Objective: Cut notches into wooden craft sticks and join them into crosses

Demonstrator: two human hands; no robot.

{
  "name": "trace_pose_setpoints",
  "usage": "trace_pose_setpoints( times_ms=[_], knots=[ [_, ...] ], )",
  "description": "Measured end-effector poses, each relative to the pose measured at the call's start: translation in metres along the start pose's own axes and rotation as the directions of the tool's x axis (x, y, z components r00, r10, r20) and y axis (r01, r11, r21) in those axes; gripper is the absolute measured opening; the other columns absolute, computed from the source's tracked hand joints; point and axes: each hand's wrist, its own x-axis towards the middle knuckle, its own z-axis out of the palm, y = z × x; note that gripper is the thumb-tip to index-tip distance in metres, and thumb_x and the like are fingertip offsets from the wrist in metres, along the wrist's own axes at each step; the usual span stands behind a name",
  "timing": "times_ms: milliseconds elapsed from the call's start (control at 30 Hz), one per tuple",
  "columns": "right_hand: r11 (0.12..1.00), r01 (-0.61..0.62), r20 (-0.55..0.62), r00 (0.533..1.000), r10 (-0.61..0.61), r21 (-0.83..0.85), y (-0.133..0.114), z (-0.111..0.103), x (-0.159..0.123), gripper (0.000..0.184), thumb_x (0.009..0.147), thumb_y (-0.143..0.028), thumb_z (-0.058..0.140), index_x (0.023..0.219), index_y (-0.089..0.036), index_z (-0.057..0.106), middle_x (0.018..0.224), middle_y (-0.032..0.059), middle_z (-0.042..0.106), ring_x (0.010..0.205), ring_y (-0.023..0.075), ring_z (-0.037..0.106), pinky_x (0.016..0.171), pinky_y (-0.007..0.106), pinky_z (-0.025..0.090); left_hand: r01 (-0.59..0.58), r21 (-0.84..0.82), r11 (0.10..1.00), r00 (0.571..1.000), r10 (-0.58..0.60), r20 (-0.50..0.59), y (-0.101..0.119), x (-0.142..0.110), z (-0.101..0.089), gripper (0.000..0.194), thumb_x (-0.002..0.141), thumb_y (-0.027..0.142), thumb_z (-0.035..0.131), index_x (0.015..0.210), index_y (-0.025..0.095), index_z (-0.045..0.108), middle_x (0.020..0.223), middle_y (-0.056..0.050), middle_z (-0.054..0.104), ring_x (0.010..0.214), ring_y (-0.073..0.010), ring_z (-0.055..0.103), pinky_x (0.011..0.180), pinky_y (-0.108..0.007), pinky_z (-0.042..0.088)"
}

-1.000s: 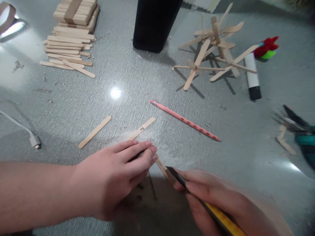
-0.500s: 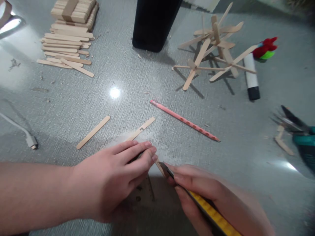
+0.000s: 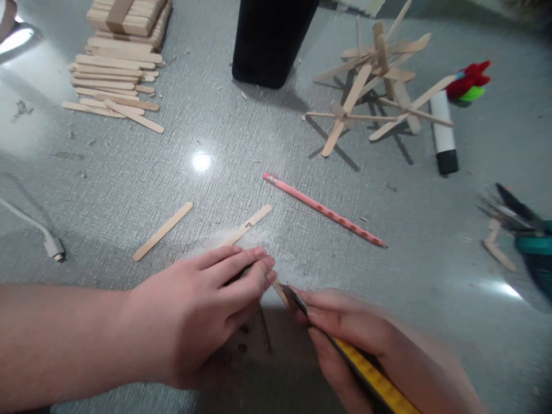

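My right hand is closed around a yellow utility knife, its blade resting on a small wooden craft stick between my hands. The far end of that stick goes under the fingertips of my left hand, which is closed on it; the fingers hide the rest. Just beyond my left fingers lies a notched craft stick, its near end covered by the hand. Another plain craft stick rests to the left, apart from the hand.
A pink pencil lies ahead. At back left are loose craft sticks and a bundle. A black box-like object stands at back centre, a stick structure and glue tube to its right. Teal-handled pliers lie far right.
The view has shifted very slightly. Both hands, the knife and the stick stay almost in the same place.
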Motion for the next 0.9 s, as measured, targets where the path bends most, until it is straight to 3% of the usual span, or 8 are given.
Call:
trace_pose_setpoints(
  times_ms=[233,433,600,767,900],
  knots=[
    [1.0,0.015,-0.026,1.0,-0.014,0.011,-0.001,0.001,-0.004,0.03,0.087,-0.005,0.054,0.109,-0.026,0.056,0.089,0.0009,0.078,0.077,0.0166,0.08,0.064,0.02,0.063,-0.01,-0.029,1.0,1.0,0.011,0.017,-0.001,-0.001,0.001,0.087,0.084,0.056,0.063,0.145,-0.005,0.051,0.159,-0.022,0.045,0.148,-0.0411,0.042,0.129,-0.05,0.032],
    [0.999,-0.03,0.114,0.993,0.027,0.026,0.004,-0.002,-0.018,0.028,0.09,-0.01,0.058,0.113,-0.026,0.057,0.104,0.0064,0.079,0.095,0.0231,0.079,0.067,0.025,0.064,0.027,-0.032,0.999,1.0,-0.027,0.001,0.0,0.001,-0.002,0.085,0.089,0.059,0.054,0.147,-0.004,0.049,0.158,-0.017,0.048,0.147,-0.0364,0.044,0.129,-0.046,0.033],
    [0.998,-0.05,0.102,0.994,0.045,0.041,0.001,-0.001,-0.014,0.02,0.091,-0.012,0.059,0.103,-0.028,0.058,0.092,0.0017,0.078,0.085,0.021,0.079,0.059,0.023,0.062,-0.009,0.016,1.0,1.0,0.009,0.026,0.002,0.003,-0.001,0.082,0.088,0.066,0.056,0.135,-0.001,0.062,0.157,-0.021,0.048,0.144,-0.0406,0.047,0.129,-0.051,0.032],
    [0.998,-0.059,0.116,0.992,0.054,0.038,-0.004,-0.003,-0.013,0.018,0.094,-0.012,0.055,0.103,-0.027,0.058,0.094,0.0013,0.079,0.085,0.0201,0.079,0.062,0.024,0.062,0.018,0.066,0.998,1.0,-0.018,-0.003,0.002,0.001,0.0,0.084,0.093,0.068,0.049,0.141,0.0,0.058,0.156,-0.017,0.051,0.145,-0.0365,0.046,0.13,-0.045,0.029],
    [0.999,-0.036,0.152,0.988,0.03,0.033,-0.003,-0.004,-0.017,0.023,0.094,-0.009,0.053,0.108,-0.027,0.056,0.097,0.0013,0.079,0.09,0.0199,0.079,0.067,0.024,0.064,-0.001,0.068,0.998,1.0,0.003,-0.015,0.0,0.001,-0.002,0.086,0.094,0.072,0.048,0.14,0.0,0.059,0.153,-0.017,0.054,0.142,-0.037,0.05,0.125,-0.046,0.038]
  ],
)
